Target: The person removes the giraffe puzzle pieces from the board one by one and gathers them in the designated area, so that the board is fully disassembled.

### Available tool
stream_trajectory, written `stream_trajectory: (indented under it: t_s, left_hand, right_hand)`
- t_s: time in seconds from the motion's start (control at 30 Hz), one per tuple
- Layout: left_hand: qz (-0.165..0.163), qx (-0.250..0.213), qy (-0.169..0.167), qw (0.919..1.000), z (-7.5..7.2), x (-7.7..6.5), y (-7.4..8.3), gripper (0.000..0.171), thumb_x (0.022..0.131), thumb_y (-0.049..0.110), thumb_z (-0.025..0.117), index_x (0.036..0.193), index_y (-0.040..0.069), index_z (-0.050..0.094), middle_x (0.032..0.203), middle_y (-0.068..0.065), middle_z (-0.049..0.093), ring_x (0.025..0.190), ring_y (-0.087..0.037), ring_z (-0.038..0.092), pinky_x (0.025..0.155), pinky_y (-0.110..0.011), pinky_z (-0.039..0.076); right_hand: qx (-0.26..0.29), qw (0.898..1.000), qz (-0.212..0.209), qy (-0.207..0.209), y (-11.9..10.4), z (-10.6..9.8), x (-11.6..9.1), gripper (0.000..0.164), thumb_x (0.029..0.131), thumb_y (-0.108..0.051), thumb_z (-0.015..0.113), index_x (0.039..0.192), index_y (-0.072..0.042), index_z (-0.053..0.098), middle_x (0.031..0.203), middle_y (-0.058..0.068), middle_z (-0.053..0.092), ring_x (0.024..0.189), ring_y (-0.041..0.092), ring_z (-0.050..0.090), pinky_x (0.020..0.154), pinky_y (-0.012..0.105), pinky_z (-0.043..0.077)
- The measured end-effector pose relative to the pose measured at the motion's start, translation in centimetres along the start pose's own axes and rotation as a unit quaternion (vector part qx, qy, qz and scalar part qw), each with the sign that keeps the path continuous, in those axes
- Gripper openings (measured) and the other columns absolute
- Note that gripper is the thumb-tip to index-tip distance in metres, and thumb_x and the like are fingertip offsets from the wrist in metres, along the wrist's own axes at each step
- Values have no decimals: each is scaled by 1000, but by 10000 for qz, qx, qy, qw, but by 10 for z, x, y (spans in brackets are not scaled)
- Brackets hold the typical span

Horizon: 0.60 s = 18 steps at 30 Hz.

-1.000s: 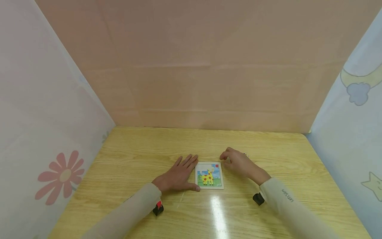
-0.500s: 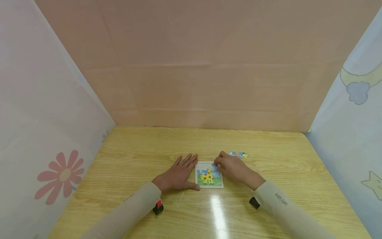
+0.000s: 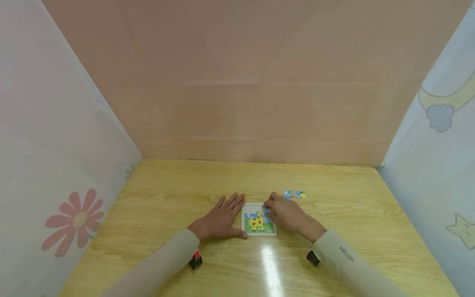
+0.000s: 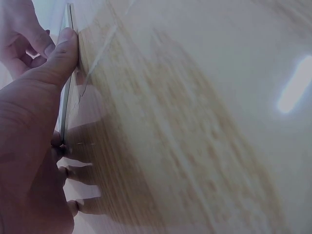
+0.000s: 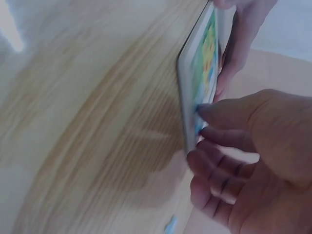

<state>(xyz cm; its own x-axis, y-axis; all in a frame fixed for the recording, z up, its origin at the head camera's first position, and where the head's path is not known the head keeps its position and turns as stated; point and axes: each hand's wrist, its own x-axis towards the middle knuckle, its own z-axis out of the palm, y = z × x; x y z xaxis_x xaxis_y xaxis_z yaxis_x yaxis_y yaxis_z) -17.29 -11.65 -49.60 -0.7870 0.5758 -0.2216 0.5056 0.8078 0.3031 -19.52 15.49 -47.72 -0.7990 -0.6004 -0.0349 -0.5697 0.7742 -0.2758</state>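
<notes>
A square jigsaw puzzle [image 3: 259, 225] in a white frame lies on the wooden table, with a yellow, red-spotted giraffe on it. Bare white backing shows along its upper left part. My left hand [image 3: 219, 218] rests flat at the frame's left side, fingers spread and thumb touching the lower left corner. My right hand [image 3: 291, 213] is over the upper right corner, thumb and fingertips pinching a blue puzzle piece [image 3: 265, 211] with a red spot. The fingers partly hide this piece. In the right wrist view, the thumb and index finger meet the puzzle [image 5: 207, 58] near its edge.
Loose puzzle pieces [image 3: 288, 194] lie on the table [image 3: 193, 181] behind my right hand, one of them blue and yellow [image 3: 303, 195]. A tan back wall [image 3: 237, 119] and patterned side panels border the table. Black wrist devices [image 3: 313, 258] hang below both sleeves.
My right hand has moved left and down onto the puzzle's upper right corner, uncovering the loose pieces behind it. The red-spotted corner piece has shifted slightly under the fingers. The left hand stays put.
</notes>
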Motion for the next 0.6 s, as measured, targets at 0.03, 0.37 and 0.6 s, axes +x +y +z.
stream_trajectory:
  t_s: [0.03, 0.37, 0.6]
  left_hand:
    - [7, 6, 5, 10000, 0, 0, 0, 114, 93, 79, 60, 173, 11, 16, 183, -3, 5, 171, -28, 4, 137, -59, 11]
    - [43, -11, 49, 10000, -1, -1, 0, 113, 93, 78, 61, 172, 10, 17, 183, -4, 7, 171, -29, 6, 137, -60, 12]
    - [-58, -8, -23, 10000, 0, -1, 1, 114, 93, 81, 59, 173, 13, 15, 183, 0, 4, 171, -26, 3, 138, -58, 9]
  right_hand:
    - [0, 10000, 51, 9, -2, 0, 0, 26, 98, -17, 78, 121, -5, 75, 115, 5, 65, 79, 10, 61, 59, 21, 51]
    - [429, 9982, 370, -184, -6, -5, 3, 24, 98, -17, 78, 117, -5, 70, 109, 6, 59, 78, 12, 54, 61, 27, 50]
    - [717, 9963, 364, -316, -1, -7, 5, 23, 97, -17, 78, 113, -7, 64, 110, 7, 56, 72, 14, 50, 57, 25, 43]
